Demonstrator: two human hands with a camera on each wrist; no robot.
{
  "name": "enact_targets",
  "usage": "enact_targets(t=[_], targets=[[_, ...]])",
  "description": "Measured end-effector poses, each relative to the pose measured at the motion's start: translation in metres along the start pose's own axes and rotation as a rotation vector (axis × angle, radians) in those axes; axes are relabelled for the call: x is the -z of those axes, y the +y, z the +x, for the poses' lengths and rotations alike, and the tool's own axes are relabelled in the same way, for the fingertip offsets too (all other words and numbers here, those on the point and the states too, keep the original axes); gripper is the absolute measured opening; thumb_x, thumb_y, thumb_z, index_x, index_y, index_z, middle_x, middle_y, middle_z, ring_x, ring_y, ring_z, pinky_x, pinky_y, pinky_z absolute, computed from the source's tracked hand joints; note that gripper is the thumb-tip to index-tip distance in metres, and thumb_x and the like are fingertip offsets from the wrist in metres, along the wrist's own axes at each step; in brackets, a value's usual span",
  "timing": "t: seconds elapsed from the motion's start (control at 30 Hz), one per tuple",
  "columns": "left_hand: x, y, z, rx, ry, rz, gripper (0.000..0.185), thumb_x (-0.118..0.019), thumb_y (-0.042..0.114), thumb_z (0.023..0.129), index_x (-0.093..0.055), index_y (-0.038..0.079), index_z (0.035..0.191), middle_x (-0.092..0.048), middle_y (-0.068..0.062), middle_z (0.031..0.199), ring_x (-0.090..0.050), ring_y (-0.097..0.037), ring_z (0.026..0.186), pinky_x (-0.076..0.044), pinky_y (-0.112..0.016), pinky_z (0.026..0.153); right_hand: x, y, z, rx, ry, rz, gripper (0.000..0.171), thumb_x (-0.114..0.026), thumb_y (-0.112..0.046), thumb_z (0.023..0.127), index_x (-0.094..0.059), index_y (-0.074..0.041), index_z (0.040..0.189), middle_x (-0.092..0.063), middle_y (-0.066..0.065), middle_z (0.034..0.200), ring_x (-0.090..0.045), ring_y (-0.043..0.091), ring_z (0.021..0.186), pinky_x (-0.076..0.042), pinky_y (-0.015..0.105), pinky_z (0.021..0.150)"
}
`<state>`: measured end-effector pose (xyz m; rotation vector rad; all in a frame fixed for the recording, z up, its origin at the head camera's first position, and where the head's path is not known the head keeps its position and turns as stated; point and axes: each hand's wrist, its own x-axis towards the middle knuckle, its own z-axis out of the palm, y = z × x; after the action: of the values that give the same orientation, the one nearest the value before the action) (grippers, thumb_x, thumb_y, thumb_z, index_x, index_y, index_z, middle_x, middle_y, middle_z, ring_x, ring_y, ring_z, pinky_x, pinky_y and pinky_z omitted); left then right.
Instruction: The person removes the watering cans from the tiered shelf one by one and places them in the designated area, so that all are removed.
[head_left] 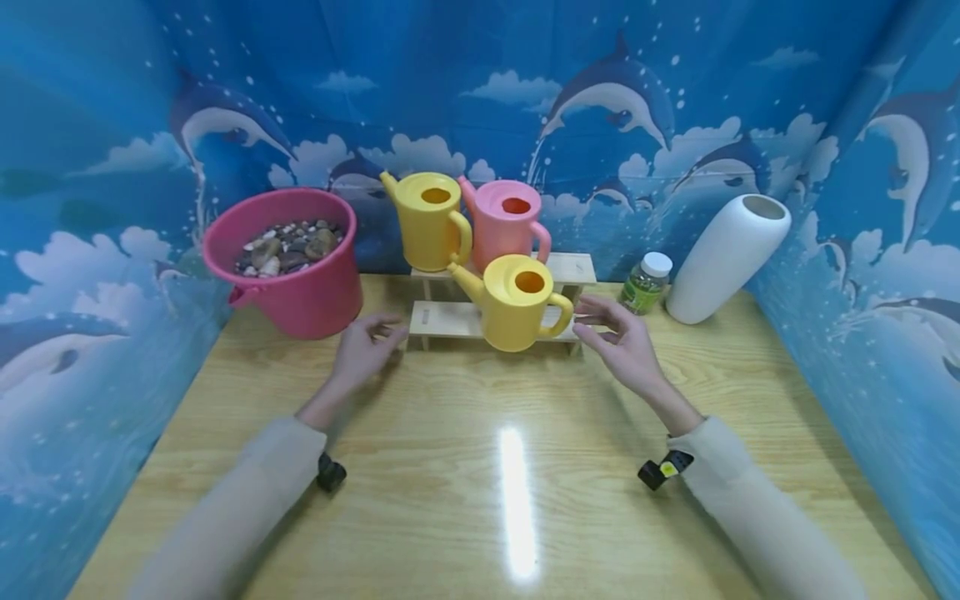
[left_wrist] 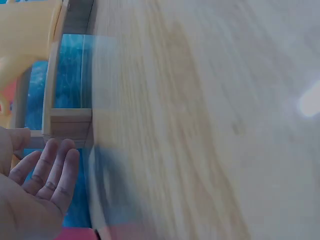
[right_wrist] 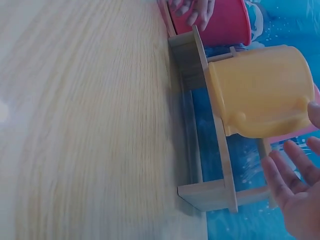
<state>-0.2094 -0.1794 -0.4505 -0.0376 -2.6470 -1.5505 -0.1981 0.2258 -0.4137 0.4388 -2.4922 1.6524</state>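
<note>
A two-step wooden stand (head_left: 442, 319) is at the back middle of the table. On its lower step sits a yellow watering can (head_left: 504, 310), spout to the left and handle to the right. The upper step carries another yellow watering can (head_left: 426, 227) and a pink watering can (head_left: 497, 232). My left hand (head_left: 362, 348) is by the lower step's left end, fingers relaxed; its fingertips look very near the wood in the left wrist view. By the right end, close to the front can's handle, my right hand (head_left: 624, 343) is spread with nothing in it. Whether either hand touches the stand, I cannot tell.
To the left stands a pink bucket (head_left: 315, 292) of pebbles. A small green-labelled jar (head_left: 643, 287) with a white lid and a tall, tilted-looking white vase (head_left: 720, 258) stand at the right. Dolphin-print curtains (head_left: 480, 75) enclose the table's back and sides.
</note>
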Motion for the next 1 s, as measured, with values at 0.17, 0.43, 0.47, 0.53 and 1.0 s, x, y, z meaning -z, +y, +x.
enact_targets(t=[0.17, 0.43, 0.47, 0.53, 1.0], targets=[[-0.004, -0.001, 0.007, 0.077, -0.019, -0.08, 0.039, -0.07, 0.02, 0.103, -0.068, -0.003, 0.134, -0.075, -0.03, 0.115, -0.079, -0.025, 0.075, -0.064, -0.021, 0.064, -0.007, 0.002, 0.007, -0.014, -0.02, 0.012, 0.043, -0.069, -0.014, 0.103, -0.06, -0.001, 0.143, -0.067, 0.025, 0.134, -0.064, -0.004, 0.106, -0.061, 0.011, 0.084], [-0.011, -0.002, 0.017, 0.133, -0.032, -0.135, 0.037, -0.069, 0.018, 0.103, -0.068, -0.003, 0.134, -0.073, -0.029, 0.117, -0.073, -0.011, 0.068, -0.068, -0.028, 0.067, -0.01, 0.002, 0.016, -0.057, -0.043, 0.004, 0.039, -0.068, -0.013, 0.103, -0.063, 0.002, 0.138, -0.069, 0.028, 0.127, -0.064, -0.003, 0.1, -0.061, 0.011, 0.084], [-0.011, -0.002, 0.017, 0.136, -0.032, -0.131, 0.036, -0.069, 0.017, 0.103, -0.068, -0.003, 0.134, -0.073, -0.028, 0.116, -0.072, -0.01, 0.068, -0.068, -0.027, 0.067, -0.01, 0.003, 0.016, -0.054, -0.046, 0.005, 0.038, -0.068, -0.012, 0.103, -0.063, 0.003, 0.138, -0.069, 0.028, 0.126, -0.064, -0.003, 0.099, -0.062, 0.012, 0.084], [-0.011, -0.002, 0.018, 0.144, -0.031, -0.122, 0.035, -0.069, 0.017, 0.103, -0.069, -0.002, 0.132, -0.073, -0.027, 0.115, -0.071, -0.01, 0.066, -0.068, -0.027, 0.065, -0.01, 0.003, 0.017, -0.043, -0.059, 0.015, 0.036, -0.068, -0.011, 0.103, -0.063, 0.004, 0.136, -0.069, 0.029, 0.124, -0.065, -0.002, 0.097, -0.065, 0.017, 0.084], [-0.013, 0.001, 0.02, 0.188, -0.022, -0.096, 0.032, -0.069, 0.015, 0.103, -0.071, 0.001, 0.131, -0.072, -0.024, 0.116, -0.067, -0.005, 0.059, -0.064, -0.021, 0.06, 0.009, 0.001, -0.021, 0.017, -0.062, 0.105, 0.032, -0.068, -0.004, 0.101, -0.063, 0.01, 0.13, -0.072, -0.004, 0.11, -0.071, 0.004, 0.098, -0.069, 0.029, 0.08]])
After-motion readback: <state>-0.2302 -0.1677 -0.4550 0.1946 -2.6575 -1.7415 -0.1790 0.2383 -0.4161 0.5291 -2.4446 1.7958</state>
